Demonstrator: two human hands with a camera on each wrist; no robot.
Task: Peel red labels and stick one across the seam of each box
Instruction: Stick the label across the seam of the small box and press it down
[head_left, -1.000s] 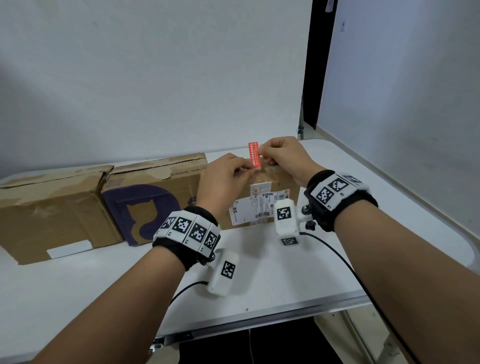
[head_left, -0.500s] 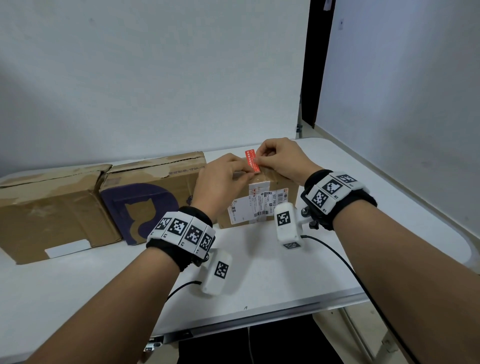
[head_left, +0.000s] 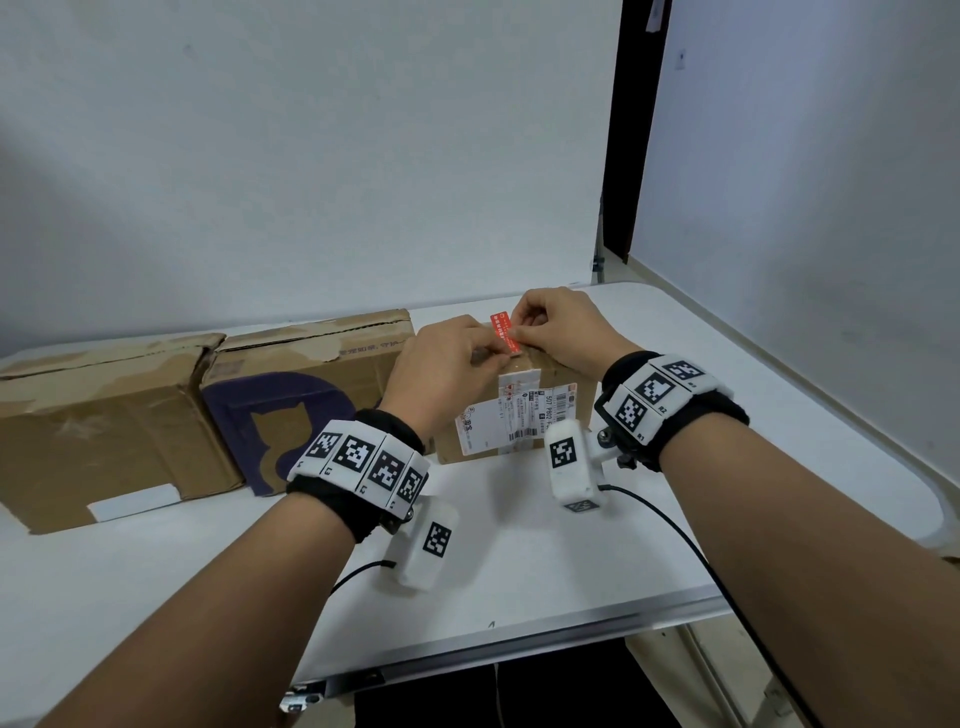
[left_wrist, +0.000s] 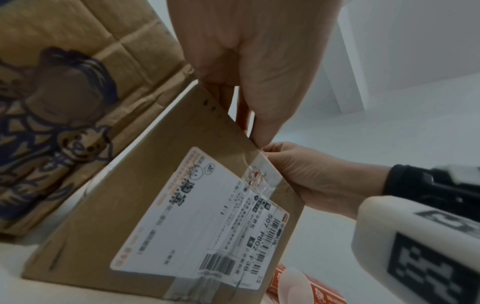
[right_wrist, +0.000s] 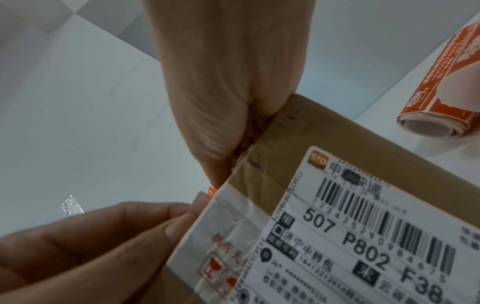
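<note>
A small brown box (head_left: 561, 436) with a white shipping label stands at the right end of a row of three. Both hands hold one red label (head_left: 505, 332) just over its taped top seam. My left hand (head_left: 493, 353) pinches the label's near end, low at the box's top front edge. My right hand (head_left: 519, 325) pinches its far part, which tilts upward. In the left wrist view a red strip (left_wrist: 242, 115) shows between the left fingers (left_wrist: 259, 131). A red corner (right_wrist: 211, 192) peeks over the box edge in the right wrist view. Whether the label touches the box is hidden.
A box with a purple cat print (head_left: 291, 395) and a worn plain box (head_left: 93, 426) stand to the left on the white table (head_left: 519, 561). A roll of red labels (right_wrist: 441, 92) lies on the table near the small box. The wall stands close behind.
Both hands have lowered the red label a little toward the small box's top, and its near end has come down to the front edge.
</note>
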